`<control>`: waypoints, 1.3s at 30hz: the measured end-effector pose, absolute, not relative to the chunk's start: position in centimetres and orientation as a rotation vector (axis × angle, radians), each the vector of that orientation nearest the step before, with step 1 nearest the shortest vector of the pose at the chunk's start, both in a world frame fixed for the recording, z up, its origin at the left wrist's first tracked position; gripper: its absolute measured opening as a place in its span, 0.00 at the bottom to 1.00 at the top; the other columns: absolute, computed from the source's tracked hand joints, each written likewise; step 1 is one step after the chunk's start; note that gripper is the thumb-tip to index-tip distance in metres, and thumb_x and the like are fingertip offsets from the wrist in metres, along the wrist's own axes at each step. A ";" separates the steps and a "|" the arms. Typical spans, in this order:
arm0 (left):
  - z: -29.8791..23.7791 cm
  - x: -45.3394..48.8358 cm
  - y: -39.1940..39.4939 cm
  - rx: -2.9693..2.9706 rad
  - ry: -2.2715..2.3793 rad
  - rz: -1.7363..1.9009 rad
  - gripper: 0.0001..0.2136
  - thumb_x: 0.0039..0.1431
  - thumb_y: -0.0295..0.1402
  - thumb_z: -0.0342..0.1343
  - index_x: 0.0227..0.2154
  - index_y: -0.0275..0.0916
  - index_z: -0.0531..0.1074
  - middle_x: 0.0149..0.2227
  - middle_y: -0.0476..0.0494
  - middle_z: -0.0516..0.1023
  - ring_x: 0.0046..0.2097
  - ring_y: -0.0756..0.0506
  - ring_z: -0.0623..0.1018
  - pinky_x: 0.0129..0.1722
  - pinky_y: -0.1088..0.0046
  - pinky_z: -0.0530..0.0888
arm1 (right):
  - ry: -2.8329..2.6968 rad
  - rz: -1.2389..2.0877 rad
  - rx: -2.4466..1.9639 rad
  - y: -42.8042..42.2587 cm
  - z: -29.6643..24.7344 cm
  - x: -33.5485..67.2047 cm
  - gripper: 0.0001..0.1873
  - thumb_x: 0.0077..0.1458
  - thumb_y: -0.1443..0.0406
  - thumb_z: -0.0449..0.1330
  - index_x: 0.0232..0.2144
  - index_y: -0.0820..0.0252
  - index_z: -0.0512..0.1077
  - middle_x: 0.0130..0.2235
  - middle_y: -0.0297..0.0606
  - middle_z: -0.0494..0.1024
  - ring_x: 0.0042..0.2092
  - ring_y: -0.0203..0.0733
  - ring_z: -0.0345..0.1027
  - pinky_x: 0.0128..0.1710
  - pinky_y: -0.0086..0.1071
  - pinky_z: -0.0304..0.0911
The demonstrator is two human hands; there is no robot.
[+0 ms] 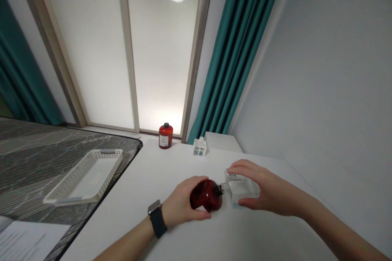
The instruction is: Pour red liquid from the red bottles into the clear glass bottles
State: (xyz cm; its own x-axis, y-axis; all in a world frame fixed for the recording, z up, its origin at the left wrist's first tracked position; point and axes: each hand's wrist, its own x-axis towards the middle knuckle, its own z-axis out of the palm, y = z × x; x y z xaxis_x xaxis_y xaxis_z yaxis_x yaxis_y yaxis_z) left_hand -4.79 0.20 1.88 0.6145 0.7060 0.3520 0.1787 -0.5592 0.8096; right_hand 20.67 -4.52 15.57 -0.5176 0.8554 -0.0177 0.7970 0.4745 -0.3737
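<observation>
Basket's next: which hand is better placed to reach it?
Probably the left hand: it is nearer the basket, though it holds a red bottle. The right hand, holding a clear bottle, is farther.

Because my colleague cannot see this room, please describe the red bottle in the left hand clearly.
Over the white table, find the watch and, just beyond it, the left hand. It holds the red bottle. Unlike the other red bottle, upright farther away, this one is tilted towards the clear bottle.
</observation>
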 end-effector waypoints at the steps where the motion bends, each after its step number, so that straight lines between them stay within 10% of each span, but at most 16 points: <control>1: 1.8 -4.8 0.2 2.062 0.693 0.881 0.38 0.41 0.35 0.73 0.56 0.42 0.64 0.55 0.40 0.73 0.54 0.36 0.74 0.57 0.56 0.69 | -2.550 0.506 -1.437 -4.5 15.7 20.6 0.31 0.49 0.60 0.68 0.55 0.54 0.67 0.57 0.43 0.67 0.58 0.50 0.61 0.61 0.43 0.57; 39: 2.1 -4.7 0.0 1.952 0.701 0.897 0.37 0.40 0.34 0.72 0.55 0.41 0.64 0.53 0.40 0.74 0.52 0.37 0.75 0.55 0.58 0.70 | -2.572 0.493 -1.374 -3.9 16.7 20.0 0.30 0.49 0.58 0.68 0.54 0.53 0.69 0.56 0.42 0.68 0.57 0.50 0.62 0.59 0.43 0.58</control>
State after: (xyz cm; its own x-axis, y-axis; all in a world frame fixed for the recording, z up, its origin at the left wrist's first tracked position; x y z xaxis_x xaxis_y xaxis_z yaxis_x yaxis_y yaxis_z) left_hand -4.69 0.04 2.06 0.5848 0.7449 0.3211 0.1323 -0.4781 0.8683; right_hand 20.03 -3.94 16.71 -0.5551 0.8317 0.0056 0.7706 0.5169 -0.3729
